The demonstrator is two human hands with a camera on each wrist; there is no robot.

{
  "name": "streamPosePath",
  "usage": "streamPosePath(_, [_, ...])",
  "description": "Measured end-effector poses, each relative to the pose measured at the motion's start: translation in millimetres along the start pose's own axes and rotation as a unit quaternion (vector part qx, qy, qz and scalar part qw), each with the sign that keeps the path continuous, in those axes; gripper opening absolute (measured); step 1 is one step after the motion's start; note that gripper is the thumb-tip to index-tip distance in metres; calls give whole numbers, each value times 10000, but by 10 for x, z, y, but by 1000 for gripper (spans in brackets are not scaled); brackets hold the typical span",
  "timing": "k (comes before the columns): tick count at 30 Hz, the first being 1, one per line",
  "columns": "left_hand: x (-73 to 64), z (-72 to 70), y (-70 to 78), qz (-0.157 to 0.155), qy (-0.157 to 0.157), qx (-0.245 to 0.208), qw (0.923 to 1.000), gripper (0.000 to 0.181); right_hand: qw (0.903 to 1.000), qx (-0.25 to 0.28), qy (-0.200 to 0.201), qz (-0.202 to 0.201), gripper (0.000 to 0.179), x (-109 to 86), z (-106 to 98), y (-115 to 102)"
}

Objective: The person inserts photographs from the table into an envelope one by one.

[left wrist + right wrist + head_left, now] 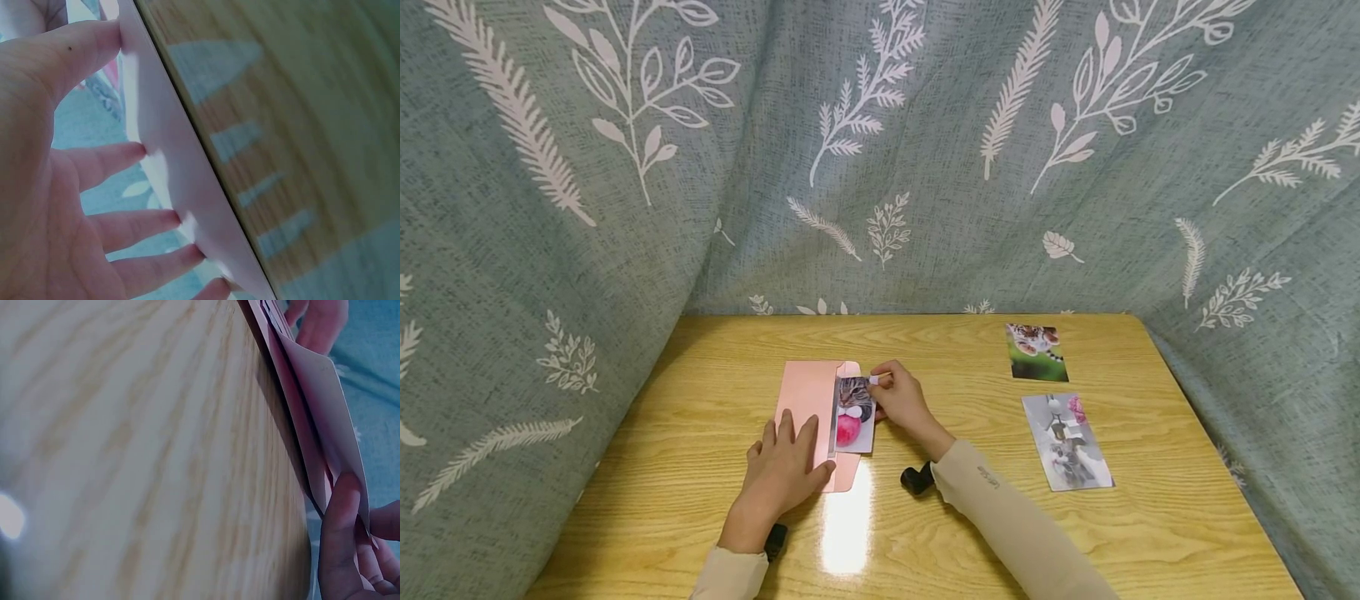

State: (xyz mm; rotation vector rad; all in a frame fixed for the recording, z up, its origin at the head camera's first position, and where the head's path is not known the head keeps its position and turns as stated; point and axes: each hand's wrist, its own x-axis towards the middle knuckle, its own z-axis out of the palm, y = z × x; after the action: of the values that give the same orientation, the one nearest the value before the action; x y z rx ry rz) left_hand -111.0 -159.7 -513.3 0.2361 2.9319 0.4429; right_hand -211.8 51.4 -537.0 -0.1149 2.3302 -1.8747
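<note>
Pressed the pink envelope [805, 396] with a splayed left hand [786, 468] and pinched the cat photo [854, 415] with the right hand [904, 404].

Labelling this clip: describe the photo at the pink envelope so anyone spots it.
On the wooden table, find the pink envelope under the left hand. The cat photo overlaps its flap, pinched by the right hand. Unlike the tiger photo and grey photo farther right, it shows a striped face above a round pink shape.

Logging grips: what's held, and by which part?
The right hand pinches the cat photo near its far right corner; the left hand rests on the envelope.
</note>
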Motion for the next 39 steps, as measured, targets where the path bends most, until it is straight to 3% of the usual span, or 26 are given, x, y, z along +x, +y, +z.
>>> streamPosePath(20, [-5, 9, -11, 26, 45, 7, 10000, 77, 9999, 121, -15, -13, 23, 70, 170, 7])
streamPosePath(39, [6, 9, -8, -3, -18, 36, 10000, 78, 9993, -366, 25, -25, 22, 77, 310, -64])
